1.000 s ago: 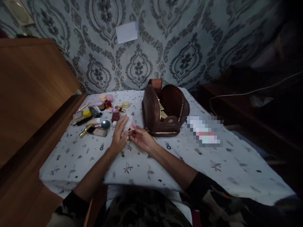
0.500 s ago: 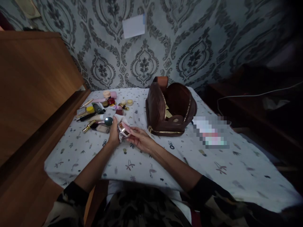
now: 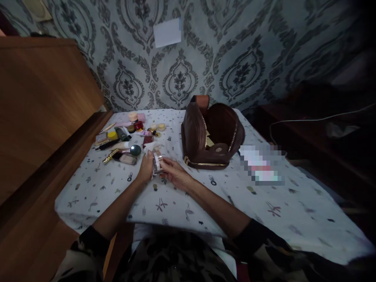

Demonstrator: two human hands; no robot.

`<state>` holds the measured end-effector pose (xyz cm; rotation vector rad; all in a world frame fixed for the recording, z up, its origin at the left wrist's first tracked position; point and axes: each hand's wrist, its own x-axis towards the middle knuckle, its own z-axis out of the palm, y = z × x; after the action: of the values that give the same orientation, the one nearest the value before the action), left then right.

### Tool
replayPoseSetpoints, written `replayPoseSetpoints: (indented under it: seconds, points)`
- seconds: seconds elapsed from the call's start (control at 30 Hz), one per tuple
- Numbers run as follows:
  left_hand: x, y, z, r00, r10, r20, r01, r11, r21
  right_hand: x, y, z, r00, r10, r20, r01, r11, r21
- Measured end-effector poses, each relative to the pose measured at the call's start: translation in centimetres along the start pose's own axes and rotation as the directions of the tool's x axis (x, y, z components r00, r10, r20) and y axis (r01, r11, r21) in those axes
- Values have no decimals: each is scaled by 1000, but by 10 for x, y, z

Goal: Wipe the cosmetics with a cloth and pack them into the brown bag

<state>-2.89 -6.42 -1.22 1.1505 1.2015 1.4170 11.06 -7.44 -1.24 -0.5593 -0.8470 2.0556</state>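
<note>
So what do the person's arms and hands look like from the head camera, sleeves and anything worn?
Both forearms are bare. The left hand and right hand wear no gloves; no rings or watch are discernible in the dim light. Camouflage-patterned sleeves in dark and tan patches are pushed up toward the elbows.

two bare forearms, left hand (image 3: 146, 169) and right hand (image 3: 175, 174) uncovered, no rings or watch to be made out, camouflage-patterned sleeves in dark green, tan and black pushed up near the elbows, matching camouflage top over the chest, white garment beneath
</note>
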Motion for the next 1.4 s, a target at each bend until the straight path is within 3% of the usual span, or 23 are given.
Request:
replayPoseSetpoints:
  seconds: [0.03,0.1,0.2,0.3,0.47,0.53,0.6,0.67,0.73,0.87,1.0,1.23,1.4]
  points:
    - [-1,0,-1,990,136,38,-140,984,112,0,0,0,1000,-2,-9,2,1000,15]
    - [-3,2,-3,909,381,170,-415,861,294,1,1,-1,1000,-7,-23,8,998,60]
    - [-5,7,-2,757,533,379,-652,653,384,3,2,-3,999,-17,-50,25,986,165]
    - [-7,12,-1,669,551,500,-741,545,391,6,1,-6,997,-14,-79,35,960,276]
    - [-8,14,1,599,526,604,-797,468,382,6,-11,-12,997,28,-75,6,907,421]
    - [-8,13,3,560,544,625,-826,422,374,5,-16,-14,997,60,-42,-34,886,462]
    - [-9,12,4,548,567,615,-836,388,387,4,-18,-14,996,85,-29,-60,875,481]
    - [-9,10,5,577,576,578,-816,388,428,3,-19,-14,995,92,-41,-61,873,485]
    - [-10,9,4,645,554,526,-763,429,484,2,-18,-12,995,77,-57,-41,881,471]
    - [-9,7,2,785,462,412,-619,585,524,2,-15,-8,998,-1,-65,25,924,383]
    - [-6,5,2,869,364,336,-487,753,442,4,-13,-8,988,-98,-115,132,929,345]
    - [-5,6,3,937,268,225,-332,885,327,7,-16,-9,949,-259,-181,291,938,187]
    - [-5,10,3,984,178,21,-177,949,262,2,-20,-6,948,-271,-165,291,950,114]
